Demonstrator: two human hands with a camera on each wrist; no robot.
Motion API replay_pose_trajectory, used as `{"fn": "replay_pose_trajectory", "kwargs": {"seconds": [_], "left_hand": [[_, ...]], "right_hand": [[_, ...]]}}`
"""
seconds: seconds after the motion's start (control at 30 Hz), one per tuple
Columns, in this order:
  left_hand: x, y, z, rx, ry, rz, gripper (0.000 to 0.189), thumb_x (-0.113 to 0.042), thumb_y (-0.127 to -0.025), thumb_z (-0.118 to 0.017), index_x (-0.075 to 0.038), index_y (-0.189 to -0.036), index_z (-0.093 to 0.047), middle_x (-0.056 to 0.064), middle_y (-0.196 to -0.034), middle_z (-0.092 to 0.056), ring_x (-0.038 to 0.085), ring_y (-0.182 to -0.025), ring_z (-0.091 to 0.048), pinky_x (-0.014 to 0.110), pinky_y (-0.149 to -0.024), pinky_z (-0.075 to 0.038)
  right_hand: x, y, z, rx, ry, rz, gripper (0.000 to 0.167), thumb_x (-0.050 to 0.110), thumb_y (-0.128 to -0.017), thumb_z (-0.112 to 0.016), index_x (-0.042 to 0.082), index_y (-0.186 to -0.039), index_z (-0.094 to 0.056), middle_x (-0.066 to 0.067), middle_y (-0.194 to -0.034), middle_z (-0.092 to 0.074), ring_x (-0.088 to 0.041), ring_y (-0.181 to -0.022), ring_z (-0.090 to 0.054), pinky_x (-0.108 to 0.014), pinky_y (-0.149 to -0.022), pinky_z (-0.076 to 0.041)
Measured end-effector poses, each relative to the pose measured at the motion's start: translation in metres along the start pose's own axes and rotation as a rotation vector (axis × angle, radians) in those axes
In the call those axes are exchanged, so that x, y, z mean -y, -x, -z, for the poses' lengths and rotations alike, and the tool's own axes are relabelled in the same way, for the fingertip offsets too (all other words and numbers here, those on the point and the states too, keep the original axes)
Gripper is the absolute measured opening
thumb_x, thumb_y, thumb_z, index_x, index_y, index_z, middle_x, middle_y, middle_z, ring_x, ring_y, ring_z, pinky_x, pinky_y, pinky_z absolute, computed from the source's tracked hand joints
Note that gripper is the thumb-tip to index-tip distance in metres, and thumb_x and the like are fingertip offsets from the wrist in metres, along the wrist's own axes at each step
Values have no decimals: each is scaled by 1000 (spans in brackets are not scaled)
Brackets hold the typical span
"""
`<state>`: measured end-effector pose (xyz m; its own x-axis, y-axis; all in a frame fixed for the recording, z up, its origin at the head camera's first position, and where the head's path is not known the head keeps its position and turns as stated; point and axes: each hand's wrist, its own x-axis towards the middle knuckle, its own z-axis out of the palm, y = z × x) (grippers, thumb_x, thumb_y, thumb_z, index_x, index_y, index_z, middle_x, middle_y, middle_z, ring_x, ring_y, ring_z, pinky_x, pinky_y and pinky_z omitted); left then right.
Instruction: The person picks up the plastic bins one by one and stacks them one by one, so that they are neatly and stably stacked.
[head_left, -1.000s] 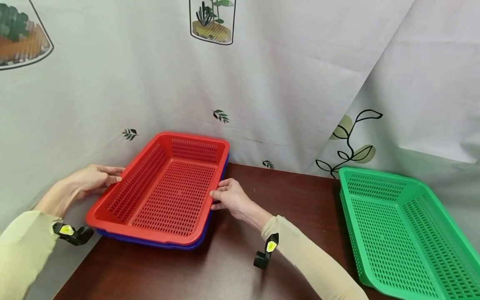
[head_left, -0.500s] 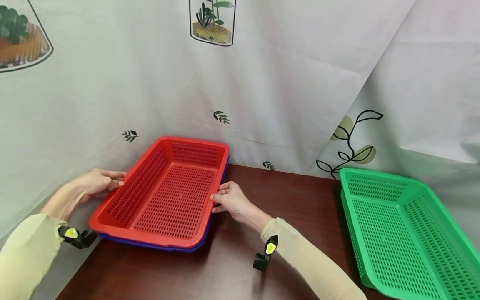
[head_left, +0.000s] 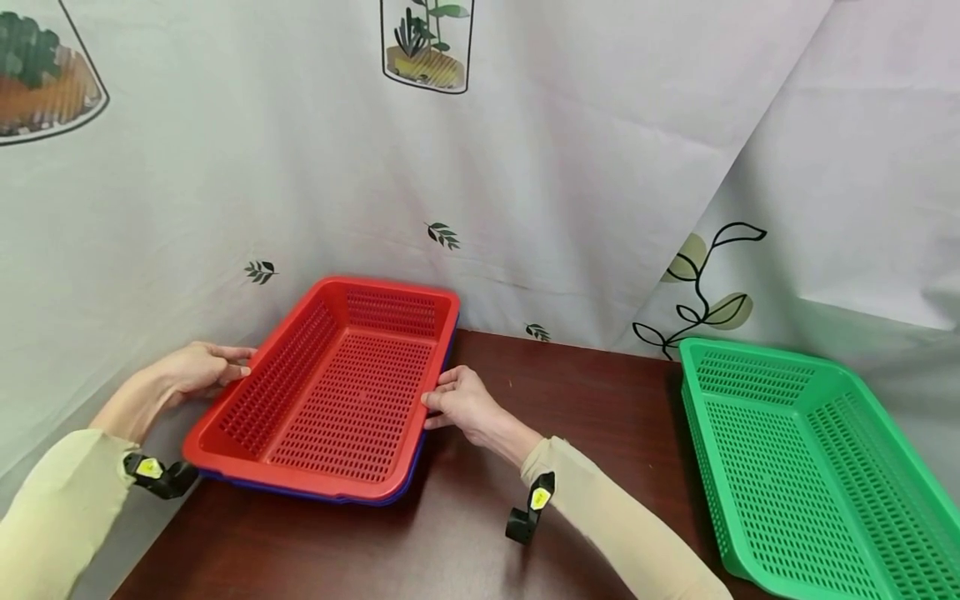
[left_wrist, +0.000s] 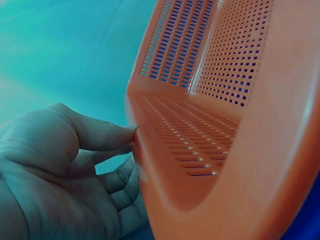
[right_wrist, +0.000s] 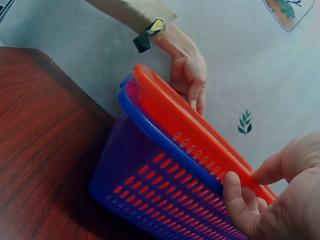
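Note:
A red rectangular plastic basket [head_left: 352,392] with slotted walls sits nested inside a blue basket [right_wrist: 145,165] of like shape. In the right wrist view the red rim stands a little above the blue one. My left hand [head_left: 193,372] holds the red basket's left rim, its thumb on the edge and the other fingers below and outside, as the left wrist view shows. On the opposite side, my right hand [head_left: 467,406] pinches the red rim between thumb and fingers. One of its fingers lies close to the blue rim. Most of the blue basket is hidden from the head view.
A green slotted basket [head_left: 783,492] stands on the right of the dark brown table [head_left: 570,387]. White printed cloth [head_left: 540,183] hangs behind the table and along its left side, close to the stacked baskets. Both sleeved wrists carry small black cameras.
The red basket has sunk slightly deeper into the blue one, its far rim lower than before. Both hands have come down with it, and the left has shifted a little right.

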<state>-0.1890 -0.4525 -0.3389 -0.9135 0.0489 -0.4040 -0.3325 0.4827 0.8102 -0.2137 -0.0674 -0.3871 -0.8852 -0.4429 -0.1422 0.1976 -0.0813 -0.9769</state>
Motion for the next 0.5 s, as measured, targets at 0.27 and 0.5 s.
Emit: {"fn": "replay_pose_trajectory", "kwargs": {"seconds": [0.27,0.5], "left_hand": [[5,3,-1,-3,-8,5,67,-1,-97,-54,18,-149,-15,5,-100,-72,12,-82,-68,34,-73,-59],[7,5,-1,-45,-26,15,65,-9,-100,-56,20,-147,-23,-1,-89,-71,9,-78,-66,33,-72,-58]], "right_hand": [[-2,0,-2,0,31,-15,30,-15,-90,-60,-10,-113,-41,-18,-92,-59,-18,-71,-65,-33,-62,-61],[-1,3,-2,-61,211,11,30,-7,-89,-67,-8,-110,-47,-14,-90,-56,-16,-72,-60,-32,-63,-59]]}}
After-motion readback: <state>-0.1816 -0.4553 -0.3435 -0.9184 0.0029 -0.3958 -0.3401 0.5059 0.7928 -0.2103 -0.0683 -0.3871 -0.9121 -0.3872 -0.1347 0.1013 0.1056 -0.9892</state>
